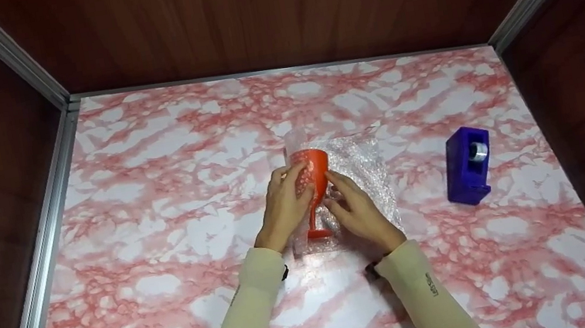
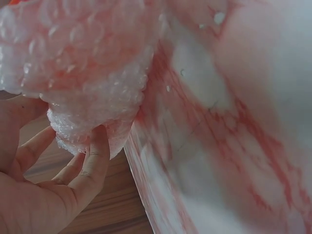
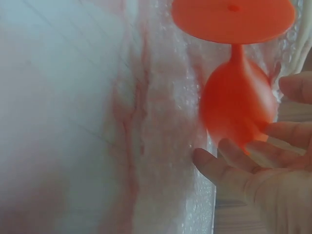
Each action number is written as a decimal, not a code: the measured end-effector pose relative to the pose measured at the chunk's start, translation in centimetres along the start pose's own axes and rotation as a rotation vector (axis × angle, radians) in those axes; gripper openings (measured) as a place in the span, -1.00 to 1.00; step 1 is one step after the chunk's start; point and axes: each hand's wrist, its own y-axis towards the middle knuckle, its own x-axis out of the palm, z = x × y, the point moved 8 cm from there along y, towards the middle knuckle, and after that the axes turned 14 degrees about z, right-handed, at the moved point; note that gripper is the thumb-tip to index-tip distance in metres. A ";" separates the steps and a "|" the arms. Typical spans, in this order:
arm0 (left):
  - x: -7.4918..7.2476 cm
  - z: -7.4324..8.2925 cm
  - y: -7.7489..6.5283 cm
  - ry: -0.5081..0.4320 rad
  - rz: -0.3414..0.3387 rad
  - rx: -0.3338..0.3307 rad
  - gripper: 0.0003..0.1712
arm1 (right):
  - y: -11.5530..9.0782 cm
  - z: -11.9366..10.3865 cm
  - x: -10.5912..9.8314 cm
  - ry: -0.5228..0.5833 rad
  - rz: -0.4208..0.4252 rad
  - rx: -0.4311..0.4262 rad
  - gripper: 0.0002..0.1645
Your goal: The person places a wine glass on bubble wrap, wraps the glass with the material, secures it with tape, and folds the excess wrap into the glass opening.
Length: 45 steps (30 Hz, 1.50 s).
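An orange goblet (image 1: 320, 176) lies on a sheet of bubble wrap (image 1: 368, 175), its cup away from me and its foot towards me. My left hand (image 1: 283, 208) holds the sheet's left part folded over the cup's left side; the left wrist view shows its fingers bent against the bubble wrap (image 2: 92, 73). On the other side, my right hand (image 1: 361, 213) has spread, relaxed fingers beside the cup. In the right wrist view, fingertips of the right hand (image 3: 278, 178) overlap the goblet (image 3: 234, 97); whether they touch it, I cannot tell.
A purple tape dispenser (image 1: 463, 171) with a roll of clear tape (image 1: 477, 151) stands to the right on the red-and-white marbled table (image 1: 184, 301). Dark wood panels (image 1: 267, 14) in metal frames enclose the table at the back and both sides.
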 end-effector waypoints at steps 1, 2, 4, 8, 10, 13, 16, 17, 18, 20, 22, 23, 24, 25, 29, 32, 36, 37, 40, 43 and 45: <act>0.1 0.0 0.0 0.002 0.002 0.002 -0.41 | 0.0 0.0 0.0 -0.006 -0.003 0.001 -0.25; 0.1 0.1 -0.1 0.005 0.005 0.004 -0.41 | 0.0 0.0 0.0 -0.009 -0.007 0.002 -0.24; 0.2 0.2 -0.1 0.012 0.013 0.017 -0.42 | 0.0 0.0 0.1 -0.019 -0.019 0.001 -0.23; 0.3 0.5 -0.1 0.033 0.026 0.053 -0.45 | -0.1 -0.1 0.2 -0.064 -0.033 -0.003 -0.27; 0.4 0.5 -0.1 0.043 0.024 0.059 -0.45 | -0.2 -0.1 0.1 -0.092 -0.031 -0.002 -0.31; 0.4 0.5 -0.1 0.056 0.010 0.052 -0.45 | -0.1 0.0 0.1 -0.117 -0.026 0.003 -0.35; 0.4 0.2 -0.1 0.057 -0.007 0.037 -0.43 | -0.1 0.1 0.1 -0.104 -0.028 0.019 -0.37; 0.3 0.1 -0.1 0.053 -0.008 0.030 -0.43 | -0.1 0.1 0.1 -0.097 -0.030 0.023 -0.37; 0.3 0.0 -0.1 0.047 -0.009 0.023 -0.42 | -0.1 0.2 0.1 -0.090 -0.031 0.027 -0.37; 0.2 -0.1 0.0 0.037 -0.002 0.021 -0.43 | -0.2 0.3 0.1 -0.086 -0.030 0.035 -0.37; 0.1 -0.1 0.1 0.030 0.014 0.031 -0.46 | -0.2 0.4 0.0 -0.093 -0.026 0.037 -0.36; 0.1 -0.1 0.1 0.028 0.020 0.039 -0.48 | -0.2 0.4 0.0 -0.100 -0.024 0.034 -0.35; 0.1 -0.1 0.1 0.027 0.024 0.046 -0.49 | -0.2 0.4 0.0 -0.108 -0.023 0.030 -0.34; 0.1 -0.2 0.1 0.028 0.025 0.049 -0.50 | -0.2 0.4 0.0 -0.122 -0.025 0.022 -0.32; 0.2 -0.4 0.0 0.012 0.017 0.036 -0.48 | -0.3 0.2 -0.1 -0.170 -0.041 -0.028 -0.28; 0.4 -0.6 -0.2 -0.005 -0.003 0.010 -0.47 | -0.3 0.1 -0.4 -0.193 -0.042 -0.061 -0.27; 0.7 -0.9 -0.4 -0.014 -0.053 -0.034 -0.45 | -0.3 0.1 -0.6 -0.187 -0.052 -0.077 -0.28; 0.8 -1.0 -0.5 -0.014 -0.064 -0.041 -0.45 | -0.4 0.1 -0.5 -0.186 -0.057 -0.077 -0.27; 1.1 -1.0 -0.6 -0.028 -0.086 -0.052 -0.44 | -0.5 0.1 -0.5 -0.183 -0.070 -0.079 -0.28; 1.2 -0.8 -0.6 -0.044 -0.091 -0.037 -0.43 | -0.5 0.1 -0.5 -0.179 -0.070 -0.082 -0.28; 1.2 -0.7 -0.5 -0.050 -0.094 -0.031 -0.43 | -0.6 0.0 -0.5 -0.172 -0.071 -0.086 -0.27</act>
